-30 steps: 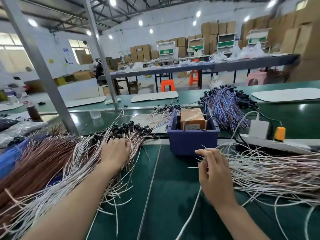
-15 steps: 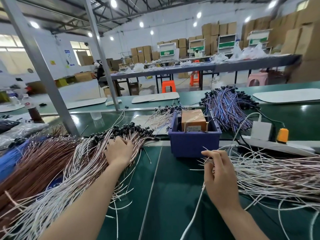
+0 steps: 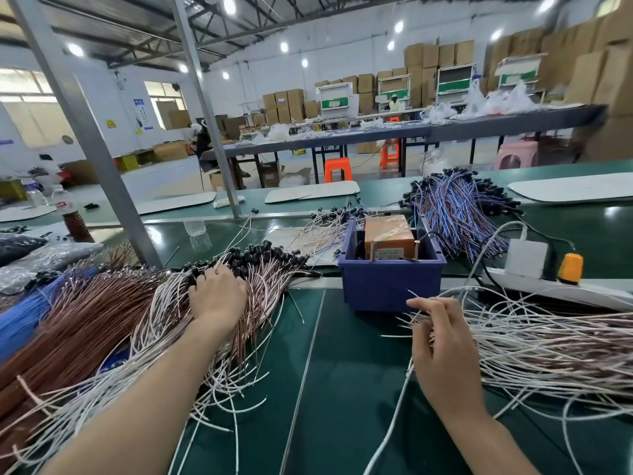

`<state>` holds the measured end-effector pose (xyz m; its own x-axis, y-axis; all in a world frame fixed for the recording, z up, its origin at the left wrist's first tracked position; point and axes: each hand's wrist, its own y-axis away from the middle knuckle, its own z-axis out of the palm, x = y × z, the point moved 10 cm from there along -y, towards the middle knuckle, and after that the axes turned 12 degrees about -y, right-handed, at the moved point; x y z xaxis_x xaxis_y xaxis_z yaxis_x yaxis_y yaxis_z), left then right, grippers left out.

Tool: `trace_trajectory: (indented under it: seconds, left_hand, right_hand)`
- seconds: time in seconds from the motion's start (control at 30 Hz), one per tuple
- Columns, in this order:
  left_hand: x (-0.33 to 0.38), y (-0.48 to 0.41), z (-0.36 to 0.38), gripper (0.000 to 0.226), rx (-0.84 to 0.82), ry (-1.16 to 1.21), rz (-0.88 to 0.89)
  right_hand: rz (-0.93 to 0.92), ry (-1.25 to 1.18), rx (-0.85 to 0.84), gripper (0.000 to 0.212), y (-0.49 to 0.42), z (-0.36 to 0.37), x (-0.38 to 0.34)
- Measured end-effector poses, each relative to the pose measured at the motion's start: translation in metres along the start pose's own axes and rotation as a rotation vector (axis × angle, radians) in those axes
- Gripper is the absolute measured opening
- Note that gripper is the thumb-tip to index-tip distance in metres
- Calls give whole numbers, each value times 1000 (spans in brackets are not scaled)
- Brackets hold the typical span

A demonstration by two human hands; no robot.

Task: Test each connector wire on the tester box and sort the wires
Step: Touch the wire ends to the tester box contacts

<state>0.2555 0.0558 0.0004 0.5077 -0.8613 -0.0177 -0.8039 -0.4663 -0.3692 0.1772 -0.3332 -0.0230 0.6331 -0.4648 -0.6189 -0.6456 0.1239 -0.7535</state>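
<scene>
The tester box (image 3: 387,236), orange-brown with two brass pins, sits in a blue bin (image 3: 390,286) at the table's middle. My left hand (image 3: 217,298) lies on a pile of white and pink connector wires (image 3: 263,279). Its fingers bend down among the black connector ends, and the fingertips are hidden. My right hand (image 3: 442,351) is at the left edge of a second pile of white wires (image 3: 548,351). It pinches wire ends between thumb and fingers. One white wire (image 3: 388,437) trails from it toward the near table edge.
Brown wires (image 3: 85,320) and blue wires (image 3: 20,320) lie far left. A blue-purple bundle (image 3: 455,214) sits behind the bin. A power strip (image 3: 548,291) with an orange plug (image 3: 570,267) lies right of it. A slanted metal post (image 3: 92,142) rises behind the left pile.
My right hand has shifted a little to the right, closer into the right pile, still holding wire ends. My left hand stays on the left pile.
</scene>
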Motion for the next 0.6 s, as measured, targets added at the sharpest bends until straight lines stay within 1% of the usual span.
trace_trajectory:
  seconds: [0.07, 0.17, 0.4, 0.6]
  left_hand:
    - [-3, -2, 10, 39, -66, -61, 18]
    - [-1, -4, 14, 36, -59, -88, 41]
    - [-4, -5, 22, 34, -74, 6, -6]
    - [-5, -12, 20, 41, -52, 40, -29]
  right_hand:
    - [3, -4, -6, 32, 0, 1, 1]
    - [4, 1, -10, 32, 1, 0, 1]
    - [3, 18, -19, 31, 1, 1, 1]
    - [15, 16, -24, 30, 1, 2, 1]
